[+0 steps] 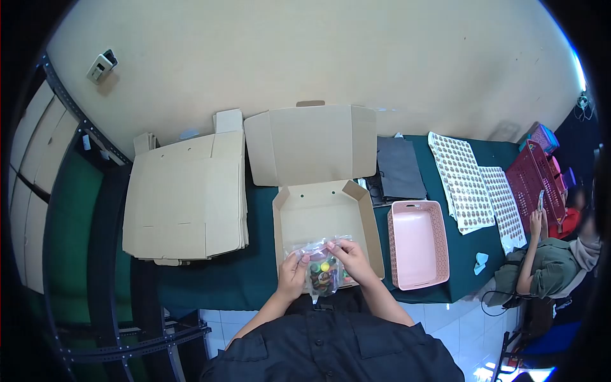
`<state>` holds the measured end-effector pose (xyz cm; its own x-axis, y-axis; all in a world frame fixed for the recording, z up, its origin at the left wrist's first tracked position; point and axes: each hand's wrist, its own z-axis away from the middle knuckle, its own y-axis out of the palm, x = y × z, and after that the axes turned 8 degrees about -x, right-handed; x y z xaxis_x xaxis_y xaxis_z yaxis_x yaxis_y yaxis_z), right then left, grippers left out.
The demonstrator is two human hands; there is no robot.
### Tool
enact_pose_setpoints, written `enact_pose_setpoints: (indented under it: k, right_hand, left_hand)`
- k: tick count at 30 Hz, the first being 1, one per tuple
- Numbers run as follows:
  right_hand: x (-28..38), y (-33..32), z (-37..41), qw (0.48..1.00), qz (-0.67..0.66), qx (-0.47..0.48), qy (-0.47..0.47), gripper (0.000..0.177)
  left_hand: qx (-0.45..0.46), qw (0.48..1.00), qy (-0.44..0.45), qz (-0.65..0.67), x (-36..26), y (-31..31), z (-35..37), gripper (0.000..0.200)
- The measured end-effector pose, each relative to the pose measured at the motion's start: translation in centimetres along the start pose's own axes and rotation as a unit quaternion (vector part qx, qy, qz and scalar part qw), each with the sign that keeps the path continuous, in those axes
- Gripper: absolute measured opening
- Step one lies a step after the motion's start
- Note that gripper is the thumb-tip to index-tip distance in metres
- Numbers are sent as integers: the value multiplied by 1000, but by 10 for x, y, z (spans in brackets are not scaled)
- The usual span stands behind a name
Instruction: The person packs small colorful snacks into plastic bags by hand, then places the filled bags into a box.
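Pinched between my hands is a clear plastic bag (325,280) with small colourful pieces inside, among them green, yellow and brown ones. My left hand (293,275) is closed on its left upper edge, and my right hand (352,260) grips the upper right edge. The bag is held over the front of an open cardboard box (321,213), whose lid (312,145) stands up towards the wall. Something colourful shows in the box beside the bag, partly hidden by my right hand.
Flattened cardboard boxes (184,197) are stacked on the left. To the right are a pink basket (420,245), a black folder (401,167), sticker sheets (464,181) and a dark red basket (534,184). A person (541,264) holding a phone sits at the far right.
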<state>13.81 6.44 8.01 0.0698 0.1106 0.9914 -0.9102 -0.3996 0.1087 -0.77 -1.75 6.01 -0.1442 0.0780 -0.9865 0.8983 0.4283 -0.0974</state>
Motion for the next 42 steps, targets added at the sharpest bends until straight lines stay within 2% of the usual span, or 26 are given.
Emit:
enact_pose_setpoints:
  k: [1, 3, 4, 6, 7, 9, 10, 14, 15, 17, 19, 20, 21, 23, 26, 28, 32, 34, 36, 37, 38, 39, 40, 41, 42]
  right_hand:
    - [3, -4, 1, 1000, 0, 1, 0, 26]
    - [13, -9, 2, 981, 188, 22, 45, 30]
    - [12, -9, 3, 981, 188, 22, 45, 30]
    - [11, -9, 4, 988, 147, -30, -23, 35]
    - [9, -9, 2, 988, 147, -30, -22, 35]
    - [4, -10, -1, 990, 42, -132, -26, 35]
    - [3, -12, -2, 991, 28, -131, -18, 36]
    - [-18, -3, -2, 989, -21, -146, 3, 32]
    - [-12, 4, 0, 989, -37, -140, -17, 30]
    - [-14, 10, 1, 989, -53, -134, -37, 33]
    - [-36, 10, 6, 999, -22, -31, -4, 38]
    - [-44, 8, 8, 997, -49, -3, 60, 37]
    - [-48, 8, 7, 997, -49, -4, 60, 37]
    - [-55, 8, 5, 981, -166, 18, 103, 39]
    - [-64, 4, 6, 971, -187, -11, 151, 34]
    - [-48, 11, 7, 977, -157, -20, 142, 32]
    - [-43, 16, 9, 987, -113, -38, 105, 32]
    - [-53, 15, 8, 982, -132, -55, 121, 32]
    - [-72, 9, 4, 976, -150, -74, 138, 32]
    - [-81, 2, 0, 992, -25, -54, 115, 33]
    - [-90, -4, -2, 990, 100, -33, 90, 36]
    - [-80, -5, 0, 990, 100, -32, 90, 36]
    - [-61, -3, 4, 974, 139, 16, 177, 40]
    - [-51, -2, 7, 947, 176, 63, 263, 43]
    - [-64, -1, 11, 950, 104, 29, 292, 43]
  left_hand:
    - [-1, 1000, 0, 0, 0, -1, 0, 29]
    - [-10, 1000, 8, 11, 0, -2, 2, 29]
    - [-9, 1000, 8, 11, 5, -3, 2, 29]
    - [23, 978, -150, 146, 10, -6, 0, 28]
    - [23, 977, -151, 146, 6, -5, -2, 28]
    - [96, 962, -135, 219, -6, 1, -7, 32]
    - [147, 960, -140, 195, 4, 0, -5, 39]
    - [116, 962, -187, 161, 27, 18, 5, 32]
    - [116, 962, -187, 161, 27, 17, 4, 32]
    - [55, 961, -195, 190, 25, 17, -1, 27]
    - [40, 962, -189, 195, 14, 17, -2, 24]
    - [22, 967, -187, 174, 18, 17, -2, 23]
    - [3, 971, -185, 154, 22, 16, -2, 23]
    - [-5, 970, -188, 155, 28, 16, 0, 23]
    - [-15, 965, -205, 164, 36, 11, 1, 24]
    - [-19, 961, -217, 173, 31, 11, -2, 24]
    - [-1, 984, -151, 91, 26, 17, -1, 28]
    - [6, 990, -122, 67, 34, 18, 1, 30]
    - [21, 982, -165, 94, 48, 16, 3, 32]
    - [22, 981, -166, 95, 57, 15, 4, 32]
    - [9, 965, -224, 133, 67, 14, 3, 30]
    - [-5, 944, -281, 171, 76, 12, 3, 28]
    - [-5, 893, -373, 252, 76, 9, 2, 26]
    - [-6, 893, -373, 253, 76, 6, 3, 26]
    - [13, 871, -418, 257, 62, 3, 1, 28]
